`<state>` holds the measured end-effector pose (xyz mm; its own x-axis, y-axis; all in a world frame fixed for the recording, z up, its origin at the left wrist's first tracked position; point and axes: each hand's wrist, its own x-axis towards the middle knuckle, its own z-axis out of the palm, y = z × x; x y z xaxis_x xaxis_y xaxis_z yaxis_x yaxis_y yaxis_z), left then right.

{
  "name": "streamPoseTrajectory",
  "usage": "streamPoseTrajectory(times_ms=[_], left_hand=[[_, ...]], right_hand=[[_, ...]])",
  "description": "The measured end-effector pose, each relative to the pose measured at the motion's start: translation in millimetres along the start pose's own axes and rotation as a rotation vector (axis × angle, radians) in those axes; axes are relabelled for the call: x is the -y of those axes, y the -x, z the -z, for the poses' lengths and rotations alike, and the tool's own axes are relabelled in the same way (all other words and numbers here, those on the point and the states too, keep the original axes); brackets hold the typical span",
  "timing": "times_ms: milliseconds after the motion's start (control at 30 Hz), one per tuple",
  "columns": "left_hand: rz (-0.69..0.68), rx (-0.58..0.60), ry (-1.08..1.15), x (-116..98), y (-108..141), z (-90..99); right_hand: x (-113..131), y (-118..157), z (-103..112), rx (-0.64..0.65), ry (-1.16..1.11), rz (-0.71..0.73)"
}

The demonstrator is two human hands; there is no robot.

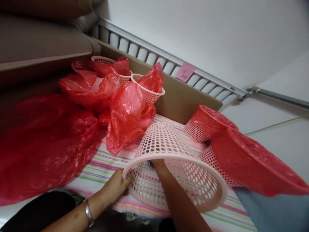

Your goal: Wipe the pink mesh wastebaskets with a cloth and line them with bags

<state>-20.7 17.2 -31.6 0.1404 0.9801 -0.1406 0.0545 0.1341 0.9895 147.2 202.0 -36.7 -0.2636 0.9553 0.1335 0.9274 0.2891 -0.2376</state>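
Observation:
A pink perforated basket (166,141) lies on its side on the striped cloth (96,167), its open rim facing me. My left hand (117,187) grips the left part of the rim, fingers wrapped round it. My right hand (156,161) reaches inside the basket; something dark blue shows beside it, and its fingers are mostly hidden behind the perforated wall. Crumpled red plastic bags (127,112) lie just behind and to the left of the basket.
Two pink baskets stand at the back, one (147,91) partly filled with red plastic. Red-lined baskets (207,122) sit at the right. A large red plastic sheet (48,145) spreads at the left. Behind are a metal railing (149,58) and a pink note (185,72).

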Motion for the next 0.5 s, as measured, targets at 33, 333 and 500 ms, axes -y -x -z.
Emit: streamPoseTrajectory(times_ms=[33,333,500], left_hand=[[-0.002,-0.007,0.0,0.2,-0.3,-1.1],[0.049,-0.149,-0.077,-1.2,-4.3,-11.2],[-0.106,-0.147,-0.264,-14.8,-3.6,-2.6]], right_hand=[[0.1,1.1,0.9,-0.007,0.002,0.0],[24.0,110.7,17.7,-0.026,0.122,0.032],[37.7,190.6,23.6,0.03,0.018,0.057]])
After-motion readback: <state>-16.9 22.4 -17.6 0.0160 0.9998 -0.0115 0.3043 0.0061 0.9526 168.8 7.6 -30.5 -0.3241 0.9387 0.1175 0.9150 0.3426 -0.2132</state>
